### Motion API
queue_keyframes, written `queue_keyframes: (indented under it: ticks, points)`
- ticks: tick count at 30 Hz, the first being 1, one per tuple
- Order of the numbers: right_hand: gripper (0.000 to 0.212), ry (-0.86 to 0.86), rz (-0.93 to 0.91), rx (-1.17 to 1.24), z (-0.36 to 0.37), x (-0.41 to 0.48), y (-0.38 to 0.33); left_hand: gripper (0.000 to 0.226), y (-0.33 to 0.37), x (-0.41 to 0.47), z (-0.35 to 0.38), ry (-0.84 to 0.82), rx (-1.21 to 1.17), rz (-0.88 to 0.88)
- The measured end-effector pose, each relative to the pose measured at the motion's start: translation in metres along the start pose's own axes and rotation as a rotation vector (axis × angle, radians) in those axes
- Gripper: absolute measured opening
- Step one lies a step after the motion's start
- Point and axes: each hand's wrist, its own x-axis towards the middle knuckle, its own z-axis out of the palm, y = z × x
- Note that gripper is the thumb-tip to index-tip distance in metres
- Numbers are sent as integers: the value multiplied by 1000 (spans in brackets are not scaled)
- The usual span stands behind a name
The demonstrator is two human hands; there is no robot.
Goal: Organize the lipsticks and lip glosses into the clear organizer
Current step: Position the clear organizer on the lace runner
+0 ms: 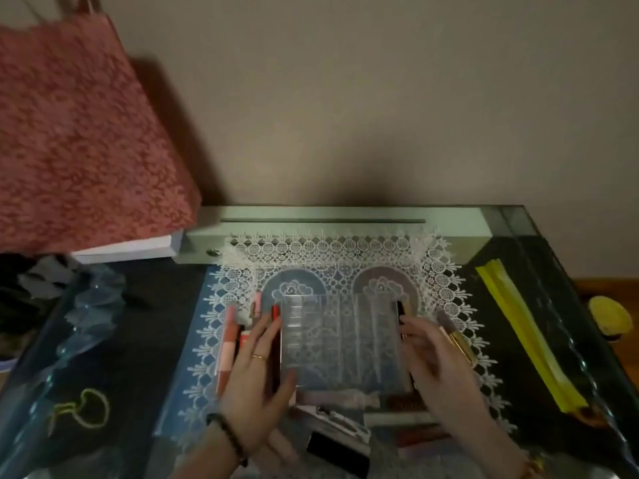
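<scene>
The clear organizer (340, 344), a see-through box with a grid of small cells, sits in the middle of a white lace mat (332, 261). My left hand (254, 378) grips its left side, thumb at the near corner. My right hand (437, 361) holds its right side. Several lipsticks and lip glosses (230, 344) in pink and red lie left of the box, partly under my left hand. More tubes (337, 397) lie along the near edge, blurred. A gold-handled tube (456, 340) rests to the right of my right hand.
A red patterned bag (79, 140) hangs over white boxes (131, 248) at the back left. Crumpled clear plastic (90, 316) lies left on the dark glass table (145, 333). A yellow folded strip (529, 333) runs along the right side. The wall is close behind.
</scene>
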Motion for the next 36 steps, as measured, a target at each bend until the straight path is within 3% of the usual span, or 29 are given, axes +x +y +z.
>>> queue_keyframes:
  ticks: [11, 15, 23, 36]
  points:
    - [28, 115, -492, -251, 22, 7, 52, 58, -51, 5, 31, 126, 447, 373]
    - [26, 132, -577, -313, 23, 2, 61, 61, -59, 6, 33, 155, 415, 385]
    - [21, 149, -468, -215, 26, 9, 52, 58, -65, 18, 33, 219, 384, 403]
    - [23, 169, -471, -118, 27, 2, 60, 57, -68, 20, 32, 150, 348, 340]
